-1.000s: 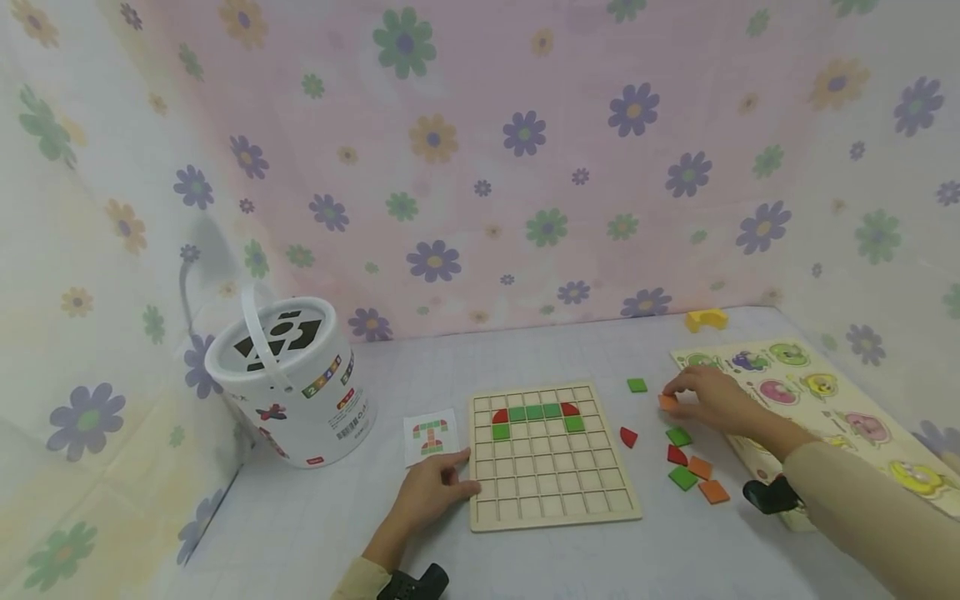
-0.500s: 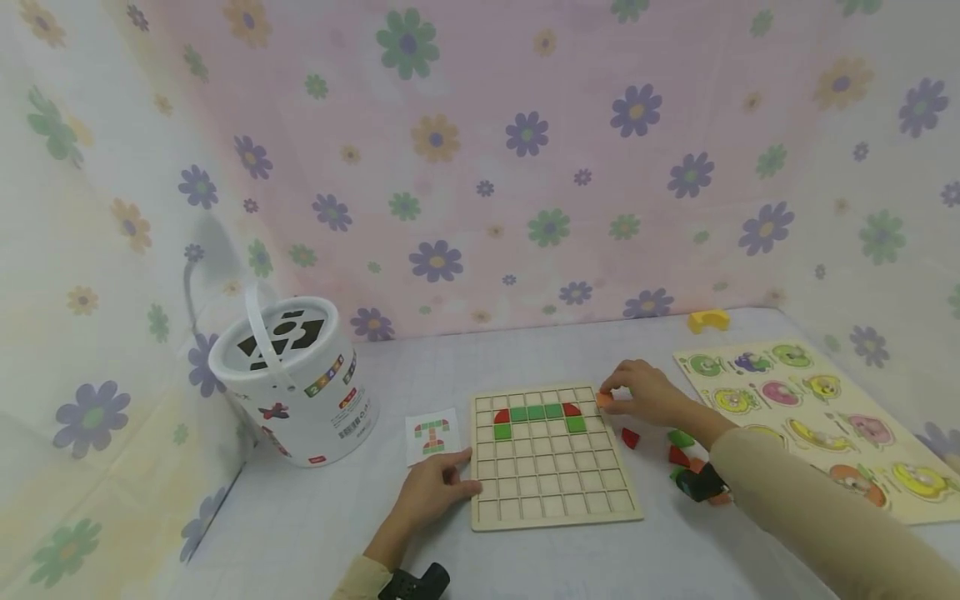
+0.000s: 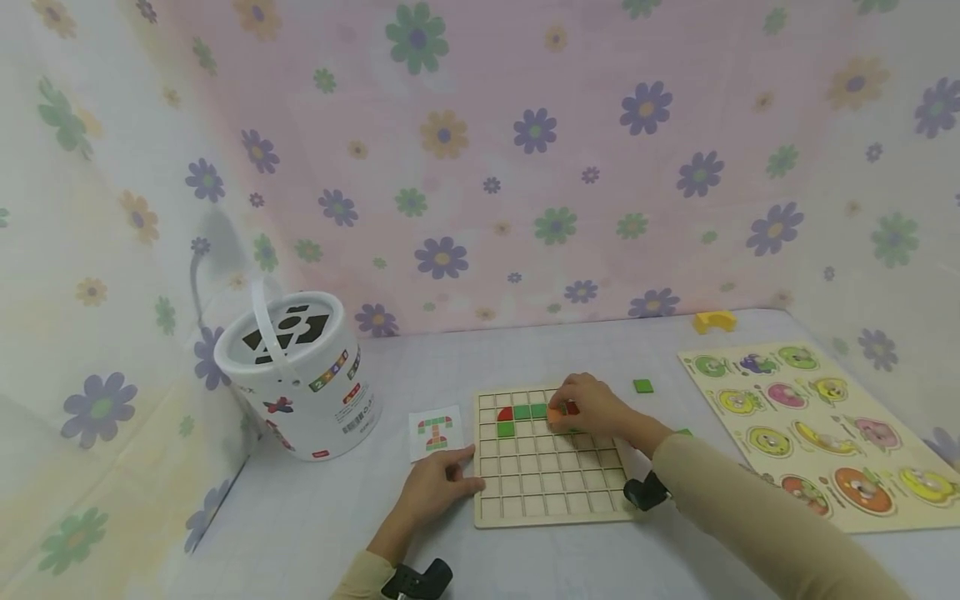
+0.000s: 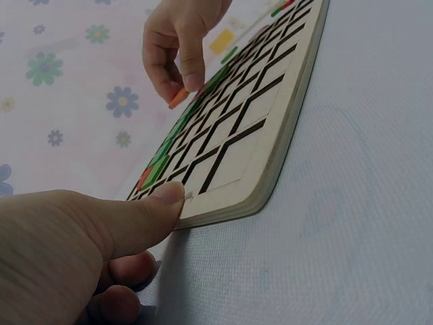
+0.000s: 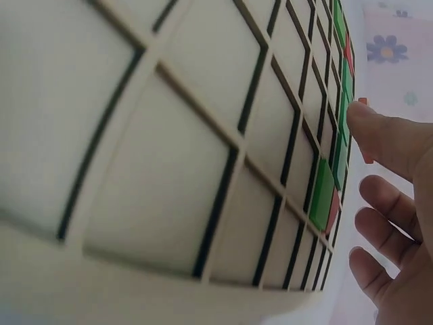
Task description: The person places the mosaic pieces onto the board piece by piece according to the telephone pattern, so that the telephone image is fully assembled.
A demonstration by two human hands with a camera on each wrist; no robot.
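Observation:
A wooden grid board (image 3: 525,483) lies on the table. My left hand (image 3: 438,483) holds its left edge, the thumb (image 4: 166,193) on top of the rim. My right hand (image 3: 588,404) pinches an orange tile (image 3: 554,415) between thumb and fingers, over the upper rows of the grid. In the right wrist view the orange tile (image 5: 365,112) shows just past the thumb. A red quarter-round tile (image 3: 505,413) and green squares (image 3: 521,412) form a row on the board, with another green square (image 3: 506,429) below its left end. The right end of the row is partly hidden by my hand.
Left of the board lies a pattern card (image 3: 435,432), with a white bucket (image 3: 307,417) behind it. A loose green square (image 3: 642,386) is to the right. Further right are a fruit puzzle board (image 3: 810,483) and a yellow block (image 3: 715,322). My right sleeve covers other loose tiles.
My right hand has carried the orange tile leftward from beside the fruit puzzle to over the grid board. My left hand has stayed at the board's edge.

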